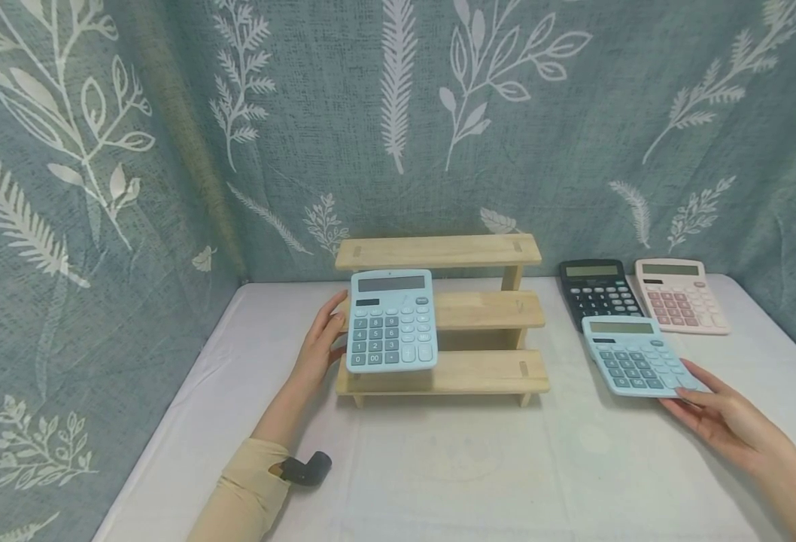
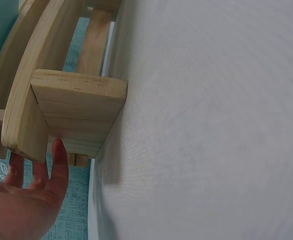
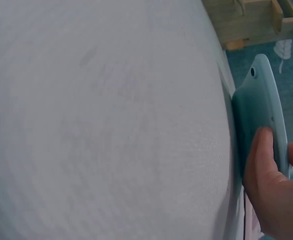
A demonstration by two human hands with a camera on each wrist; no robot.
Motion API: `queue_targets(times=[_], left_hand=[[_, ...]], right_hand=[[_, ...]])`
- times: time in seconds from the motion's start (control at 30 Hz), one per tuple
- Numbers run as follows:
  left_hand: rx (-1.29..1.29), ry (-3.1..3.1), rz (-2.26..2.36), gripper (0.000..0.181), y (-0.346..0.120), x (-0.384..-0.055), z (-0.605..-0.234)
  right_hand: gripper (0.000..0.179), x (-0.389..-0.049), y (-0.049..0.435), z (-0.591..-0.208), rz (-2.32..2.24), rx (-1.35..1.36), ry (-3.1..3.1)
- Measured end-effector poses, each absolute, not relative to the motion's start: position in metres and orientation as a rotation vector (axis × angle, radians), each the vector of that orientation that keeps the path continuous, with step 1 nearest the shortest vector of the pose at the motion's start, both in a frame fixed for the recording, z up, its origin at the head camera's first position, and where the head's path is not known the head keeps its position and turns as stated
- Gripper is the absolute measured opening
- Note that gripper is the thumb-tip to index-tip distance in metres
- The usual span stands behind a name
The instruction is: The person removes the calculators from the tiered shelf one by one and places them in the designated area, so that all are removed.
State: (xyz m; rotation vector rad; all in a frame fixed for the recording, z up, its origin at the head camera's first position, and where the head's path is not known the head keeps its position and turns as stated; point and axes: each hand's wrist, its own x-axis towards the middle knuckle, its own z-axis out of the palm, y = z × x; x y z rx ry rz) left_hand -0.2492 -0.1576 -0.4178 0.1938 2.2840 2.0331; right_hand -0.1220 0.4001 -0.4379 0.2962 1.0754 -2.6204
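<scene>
A light blue calculator (image 1: 391, 324) leans upright on the wooden tiered stand (image 1: 479, 373), its keys facing the front. My left hand (image 1: 318, 348) is at the stand's left end, close beside that calculator. In the left wrist view, the left hand's fingers (image 2: 60, 167) reach up by the board ends, fairly straight. On the right, a second light blue calculator (image 1: 631, 360) is gripped at its lower right corner by my right hand (image 1: 730, 418). The right thumb lies over the front and the fingers go behind, as the right wrist view also shows.
Behind the held calculator lie a black calculator (image 1: 597, 286) and a pink calculator (image 1: 682, 297), near the table's back right. A white cloth (image 1: 466, 467) covers the table. A patterned blue-green curtain (image 1: 344, 128) hangs behind and at the sides.
</scene>
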Motion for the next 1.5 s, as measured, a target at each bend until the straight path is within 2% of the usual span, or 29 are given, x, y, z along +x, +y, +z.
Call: queue_targets(times=[0.07, 0.17, 0.23, 0.6, 0.93, 1.33, 1.5], left_hand=[[0.199, 2.284, 2.035, 0.051, -0.158, -0.249, -0.418], [0.204, 2.286, 2.034, 0.051, -0.158, -0.249, -0.417], [0.203, 2.285, 2.034, 0.051, -0.158, -0.249, -0.418], [0.217, 2.275, 2.044, 0.052, -0.158, -0.248, -0.418], [0.226, 2.28, 2.042, 0.051, -0.158, -0.248, -0.418], [0.216, 2.277, 2.039, 0.051, -0.158, -0.249, -0.42], [0.207, 2.285, 2.035, 0.051, -0.158, -0.249, -0.419]], right_hand=[[0.048, -0.122, 0.402, -0.439, -2.602, 0.29, 1.112], [0.076, -0.123, 0.404, -0.439, -2.56, 0.275, 1.19], [0.088, -0.123, 0.404, -0.438, -2.516, 0.278, 1.264], [0.097, -0.124, 0.402, -0.429, -2.173, 0.369, 1.779], [0.101, -0.123, 0.398, -0.427, -1.529, 0.299, 2.39], [0.105, -0.125, 0.397, -0.424, -1.071, 0.329, 2.664], [0.102, -0.126, 0.398, -0.421, -0.932, 0.304, 2.726]])
